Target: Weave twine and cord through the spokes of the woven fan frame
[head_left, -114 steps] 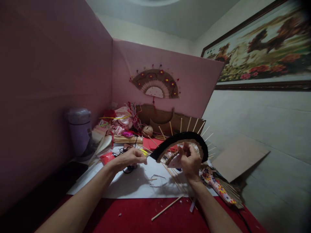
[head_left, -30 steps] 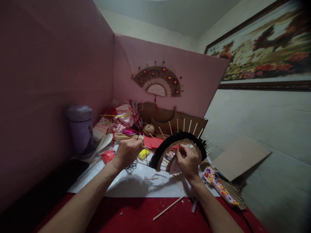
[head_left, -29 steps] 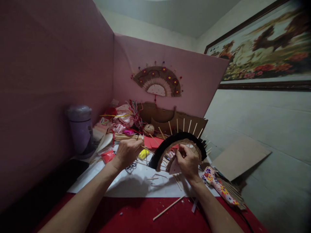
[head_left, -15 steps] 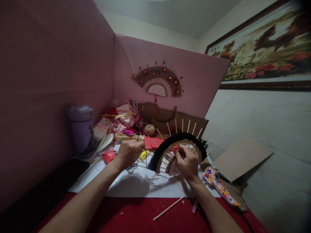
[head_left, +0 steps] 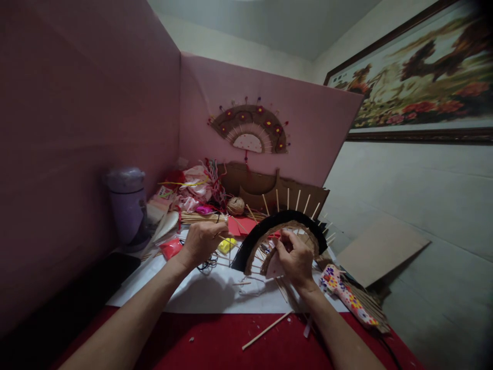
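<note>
A half-round craft fan (head_left: 285,218) has a black outer band, a brown twine-like inner arc and pale sticks jutting from its rim. My right hand (head_left: 296,259) is closed on the fan's small inner half-circle, near the bottom middle. My left hand (head_left: 202,241) is closed at the fan's left side, with the fingertips pinched near the end of a thin stick; what lies between them is partly hidden. Dark cord (head_left: 208,264) lies coiled on the white sheet (head_left: 192,298) below my left hand. A yellow packet (head_left: 227,245) rests just right of the left fingertips.
A purple flask (head_left: 127,210) stands at left. Behind lie a twine ball (head_left: 235,206), red paper (head_left: 236,226) and cardboard (head_left: 254,187). A flowered glue gun (head_left: 348,298) is at right. One loose stick (head_left: 267,330) lies on the red cloth (head_left: 192,354). A finished fan (head_left: 250,126) hangs on the pink panel.
The whole view has shifted slightly. Both hands keep their holds, and the fan stays in nearly the same place.
</note>
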The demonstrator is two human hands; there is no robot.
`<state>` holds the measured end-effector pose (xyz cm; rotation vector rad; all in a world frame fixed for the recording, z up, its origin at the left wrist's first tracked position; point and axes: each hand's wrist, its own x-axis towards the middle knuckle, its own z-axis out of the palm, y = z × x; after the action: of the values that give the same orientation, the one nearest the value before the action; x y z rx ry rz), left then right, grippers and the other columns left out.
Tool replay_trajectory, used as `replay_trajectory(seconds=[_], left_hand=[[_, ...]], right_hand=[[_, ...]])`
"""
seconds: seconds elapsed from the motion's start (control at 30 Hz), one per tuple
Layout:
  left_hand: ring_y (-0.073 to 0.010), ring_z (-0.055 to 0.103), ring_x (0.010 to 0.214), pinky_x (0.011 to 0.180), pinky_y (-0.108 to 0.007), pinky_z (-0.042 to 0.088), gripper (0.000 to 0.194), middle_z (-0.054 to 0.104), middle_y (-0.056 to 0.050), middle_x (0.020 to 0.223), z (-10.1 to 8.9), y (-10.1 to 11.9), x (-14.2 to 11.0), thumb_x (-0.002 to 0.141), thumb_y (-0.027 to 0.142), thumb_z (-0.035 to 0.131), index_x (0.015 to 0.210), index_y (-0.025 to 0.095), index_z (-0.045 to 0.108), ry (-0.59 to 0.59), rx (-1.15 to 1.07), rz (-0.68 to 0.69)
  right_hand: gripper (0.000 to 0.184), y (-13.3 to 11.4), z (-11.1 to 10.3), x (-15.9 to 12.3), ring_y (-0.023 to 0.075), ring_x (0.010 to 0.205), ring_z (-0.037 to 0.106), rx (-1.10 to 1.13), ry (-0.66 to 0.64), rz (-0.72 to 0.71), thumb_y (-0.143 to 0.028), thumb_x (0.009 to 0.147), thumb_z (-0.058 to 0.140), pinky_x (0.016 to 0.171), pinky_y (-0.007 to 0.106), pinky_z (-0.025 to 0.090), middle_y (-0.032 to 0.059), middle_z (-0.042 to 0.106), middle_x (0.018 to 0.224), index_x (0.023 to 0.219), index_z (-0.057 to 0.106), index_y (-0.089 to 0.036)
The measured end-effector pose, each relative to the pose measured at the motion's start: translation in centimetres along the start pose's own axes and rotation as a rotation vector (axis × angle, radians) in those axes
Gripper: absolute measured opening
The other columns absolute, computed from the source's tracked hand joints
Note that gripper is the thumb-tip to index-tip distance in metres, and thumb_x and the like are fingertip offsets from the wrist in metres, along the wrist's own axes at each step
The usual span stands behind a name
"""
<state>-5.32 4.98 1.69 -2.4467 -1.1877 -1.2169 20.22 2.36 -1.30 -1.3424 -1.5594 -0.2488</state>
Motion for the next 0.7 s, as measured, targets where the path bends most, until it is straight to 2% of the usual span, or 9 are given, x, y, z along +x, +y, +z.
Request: replay_trajectory(seconds=[0.1,0.17,0.27,0.33,0.43,0.53,0.6,0.7], left_hand=[[-0.0102,0.048,0.053,0.054,-0.023,0.031,0.024,0.056,0.0,0.054,0.2,-0.2,0.3,0.077,0.034,0.061,0.061,0.016,0.062,0.009,-0.218,-0.135],[-0.008,0.04,0.047,0.049,-0.022,0.029,0.027,0.048,0.003,0.049,0.3,-0.2,0.5,0.073,0.037,0.064,0.058,0.015,0.06,-0.012,-0.456,-0.262],[-0.0057,0.032,0.04,0.041,-0.02,0.023,0.034,0.04,0.006,0.042,0.2,-0.1,0.9,0.065,0.043,0.069,0.053,0.015,0.054,-0.112,-0.833,-0.493],[-0.0046,0.029,0.036,0.039,-0.019,0.018,0.039,0.037,0.007,0.039,-0.1,-0.1,1.1,0.06,0.046,0.071,0.05,0.015,0.049,-0.203,-1.021,-0.596],[-0.003,0.026,0.036,0.038,-0.019,0.012,0.04,0.037,0.006,0.039,-1.0,-0.2,0.9,0.059,0.042,0.073,0.049,0.015,0.045,-0.34,-1.217,-0.632],[-0.0028,0.028,0.039,0.039,-0.019,0.013,0.031,0.043,0.004,0.045,-1.6,-0.2,0.7,0.061,0.036,0.072,0.055,0.013,0.052,-0.411,-1.298,-0.611],[-0.0029,0.029,0.041,0.04,-0.018,0.015,0.027,0.045,0.004,0.048,-1.7,0.1,0.7,0.063,0.036,0.071,0.06,0.013,0.056,-0.415,-1.287,-0.601],[-0.004,0.036,0.042,0.041,-0.017,0.023,0.027,0.049,0.003,0.049,-1.4,0.9,1.1,0.059,0.035,0.073,0.058,0.012,0.058,-0.314,-1.14,-0.574]], right_hand=[[0.023,-0.1,0.1,0.1,0.017,0.065,0.056,-0.006,-0.008,0.006,-0.04,0.079,0.055,0.061,0.027,0.04,0.0016,0.062,0.07,0.085,0.061,-0.018],[0.023,-0.1,0.1,0.1,0.0166,0.064,0.055,-0.002,-0.011,0.005,-0.04,0.08,0.055,0.061,0.027,0.04,0.0011,0.061,0.069,0.084,0.061,-0.018],[0.022,-0.2,0.1,0.1,0.0167,0.065,0.055,-0.001,-0.007,0.0,-0.039,0.08,0.056,0.061,0.027,0.04,0.0009,0.061,0.069,0.083,0.061,-0.018],[0.022,-0.2,0.0,0.1,0.0168,0.066,0.056,0.0,-0.007,-0.003,-0.039,0.079,0.056,0.062,0.027,0.04,0.001,0.062,0.07,0.084,0.061,-0.018],[0.022,-0.1,0.1,0.2,0.0166,0.065,0.056,0.007,-0.007,-0.008,-0.038,0.079,0.056,0.063,0.027,0.04,0.0009,0.062,0.07,0.084,0.061,-0.018],[0.021,0.0,0.1,0.1,0.0165,0.065,0.056,0.004,-0.01,-0.012,-0.038,0.079,0.056,0.063,0.027,0.04,0.0009,0.062,0.07,0.086,0.061,-0.018],[0.022,0.1,0.2,0.1,0.0164,0.065,0.056,0.004,-0.018,-0.011,-0.038,0.079,0.056,0.063,0.027,0.041,0.0011,0.062,0.071,0.087,0.062,-0.018],[0.024,0.1,0.3,0.1,0.0168,0.066,0.056,0.001,-0.023,-0.01,-0.039,0.08,0.056,0.063,0.027,0.041,0.0017,0.063,0.072,0.088,0.062,-0.018]])
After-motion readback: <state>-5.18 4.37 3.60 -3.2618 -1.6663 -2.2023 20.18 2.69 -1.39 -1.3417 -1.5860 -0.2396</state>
